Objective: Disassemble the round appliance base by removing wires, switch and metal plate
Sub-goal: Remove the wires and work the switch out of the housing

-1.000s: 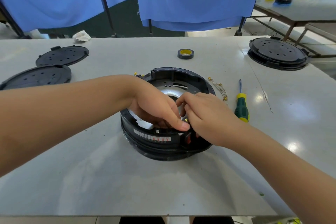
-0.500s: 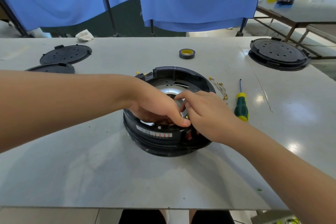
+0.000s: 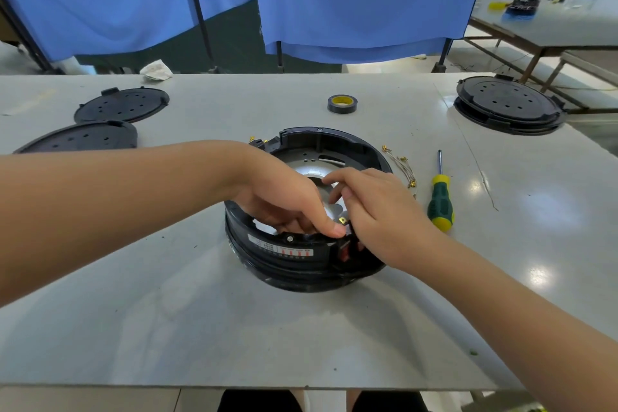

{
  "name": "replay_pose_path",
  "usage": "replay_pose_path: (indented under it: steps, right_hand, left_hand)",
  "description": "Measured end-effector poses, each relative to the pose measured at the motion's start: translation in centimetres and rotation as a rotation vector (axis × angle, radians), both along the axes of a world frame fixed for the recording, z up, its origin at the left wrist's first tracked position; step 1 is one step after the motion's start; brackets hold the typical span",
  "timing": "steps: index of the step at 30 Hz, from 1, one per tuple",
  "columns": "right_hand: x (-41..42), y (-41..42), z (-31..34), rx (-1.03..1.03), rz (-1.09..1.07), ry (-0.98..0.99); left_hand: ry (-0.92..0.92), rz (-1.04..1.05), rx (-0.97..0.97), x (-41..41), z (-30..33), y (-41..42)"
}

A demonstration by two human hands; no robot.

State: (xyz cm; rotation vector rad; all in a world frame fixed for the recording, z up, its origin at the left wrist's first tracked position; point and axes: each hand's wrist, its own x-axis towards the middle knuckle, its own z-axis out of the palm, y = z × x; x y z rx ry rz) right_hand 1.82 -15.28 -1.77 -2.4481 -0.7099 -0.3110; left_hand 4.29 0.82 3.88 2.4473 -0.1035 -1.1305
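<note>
Round black appliance base point(image 3: 291, 264) at mid-desk point(image 3: 167, 328), open side up, silver metal plate point(image 3: 306, 169) bared inside; red rocker switch point(image 3: 344, 252) set in the near wall. Left hand point(image 3: 284, 204) reaching into the base, fingers point(image 3: 329, 227) curled down at the inner rim beside the switch, grip unclear; right hand point(image 3: 378, 214) over the near right rim, fingers curled at the switch's brass terminal, exact pinch hidden. Loose wires point(image 3: 401, 165) and green-handled screwdriver point(image 3: 441, 201) just right of the base; tape roll point(image 3: 342, 103) behind; black perforated covers point(image 3: 120, 105) far left.
</note>
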Motion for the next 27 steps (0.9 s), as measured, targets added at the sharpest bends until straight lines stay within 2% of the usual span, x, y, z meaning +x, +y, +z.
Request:
replay_pose_path:
  steps: [2, 5, 10, 22, 27]
  right_hand:
    - [-0.2, -0.8, -0.3, 0.178, 0.039, -0.005]
    - [-0.3, -1.2, -1.0, 0.220, 0.050, -0.105]
    - [-0.4, -0.7, -1.7, 0.235, 0.002, -0.192]
    - [-1.5, -1.0, -1.4, 0.283, 0.039, -0.198]
    - [-4.0, -2.1, -1.6, 0.191, 0.096, -0.372]
  left_hand:
    - [0.063, -0.104, -0.055, 0.2, -0.1, 0.2]
    - [0.198, -0.213, -0.152, 0.0, 0.3, 0.5]
    - [0.169, -0.242, -0.100, 0.0, 0.4, 0.3]
    - [0.149, -0.187, -0.162, -0.4, 0.5, 0.2]
    - [0.085, -0.160, -0.179, -1.0, 0.8, 0.4]
